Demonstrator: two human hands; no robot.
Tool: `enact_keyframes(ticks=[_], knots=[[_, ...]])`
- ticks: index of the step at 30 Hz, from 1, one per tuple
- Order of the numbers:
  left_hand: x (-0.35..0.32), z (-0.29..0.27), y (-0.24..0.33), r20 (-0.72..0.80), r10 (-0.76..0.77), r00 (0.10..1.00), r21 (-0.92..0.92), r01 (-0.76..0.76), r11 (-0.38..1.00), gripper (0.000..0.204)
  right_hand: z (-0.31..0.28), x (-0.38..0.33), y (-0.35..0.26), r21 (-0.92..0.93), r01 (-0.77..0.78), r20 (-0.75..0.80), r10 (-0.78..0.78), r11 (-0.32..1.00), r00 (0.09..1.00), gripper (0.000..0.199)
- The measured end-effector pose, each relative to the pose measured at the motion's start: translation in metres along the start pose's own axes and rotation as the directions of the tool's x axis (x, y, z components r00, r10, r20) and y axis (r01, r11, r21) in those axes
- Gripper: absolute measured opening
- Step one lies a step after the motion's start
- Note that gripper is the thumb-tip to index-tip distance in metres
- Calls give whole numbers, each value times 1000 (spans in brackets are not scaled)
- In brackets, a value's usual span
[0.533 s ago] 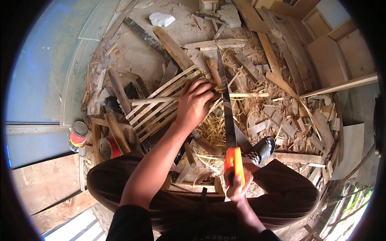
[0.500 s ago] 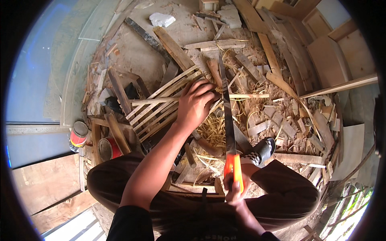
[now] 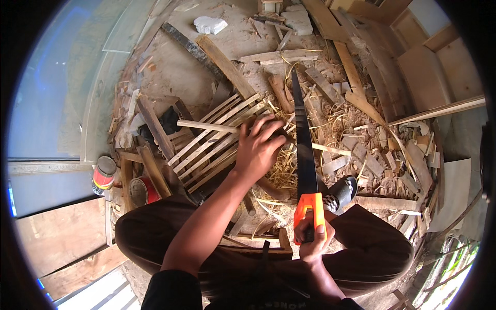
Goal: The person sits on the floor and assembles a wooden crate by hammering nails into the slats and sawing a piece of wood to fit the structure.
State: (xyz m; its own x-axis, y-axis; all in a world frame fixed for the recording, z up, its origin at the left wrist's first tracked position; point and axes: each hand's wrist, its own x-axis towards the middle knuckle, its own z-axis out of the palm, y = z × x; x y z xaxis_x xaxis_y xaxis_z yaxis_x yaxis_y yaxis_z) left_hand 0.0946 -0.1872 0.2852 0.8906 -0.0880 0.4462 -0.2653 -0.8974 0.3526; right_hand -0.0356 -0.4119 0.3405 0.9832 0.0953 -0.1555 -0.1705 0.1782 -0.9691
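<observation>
My right hand is wrapped round the orange handle of a hand saw. Its long dark blade points away from me, just right of my left hand. My left hand is closed over a thin wooden strip, whose ends stick out on both sides. The strip's right end passes by the blade; whether the teeth touch it I cannot tell. Under that hand lies a slanted row of pale wooden slats. Curled yellowish shavings are heaped below and right of my fingers.
Two paint cans stand at the left among wooden offcuts. A dark plank and a brown plank lie ahead. Broken wood scraps cover the ground at the right, beside a wooden cabinet frame. My shoe is close to the saw.
The saw and my right hand have shifted slightly right, with the blade turned so more of its side shows. My left hand has moved a little right and nearer; the strip's tilt has changed.
</observation>
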Motion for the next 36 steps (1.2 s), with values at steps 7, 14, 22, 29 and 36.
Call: enact_keyframes(ticks=[7,14,22,29,36], knots=[[25,-6,-18,-56,13,998,-34,-15,999,13,1,24,5,-167,83,47,-76,982,996,67],[32,-6,-16,-109,-8,994,-73,0,997,11,15,30,0,-134,81,12,-80,988,997,61],[31,-3,-16,-117,-23,993,-62,16,998,13,-4,7,16,-373,218,30,-224,902,974,69],[32,-4,-13,-112,-39,993,-74,31,997,12,-7,-12,19,-270,136,47,-128,953,991,74],[30,0,-16,-99,-55,994,-75,47,996,13,-9,-25,17,-246,115,55,-104,962,993,72]])
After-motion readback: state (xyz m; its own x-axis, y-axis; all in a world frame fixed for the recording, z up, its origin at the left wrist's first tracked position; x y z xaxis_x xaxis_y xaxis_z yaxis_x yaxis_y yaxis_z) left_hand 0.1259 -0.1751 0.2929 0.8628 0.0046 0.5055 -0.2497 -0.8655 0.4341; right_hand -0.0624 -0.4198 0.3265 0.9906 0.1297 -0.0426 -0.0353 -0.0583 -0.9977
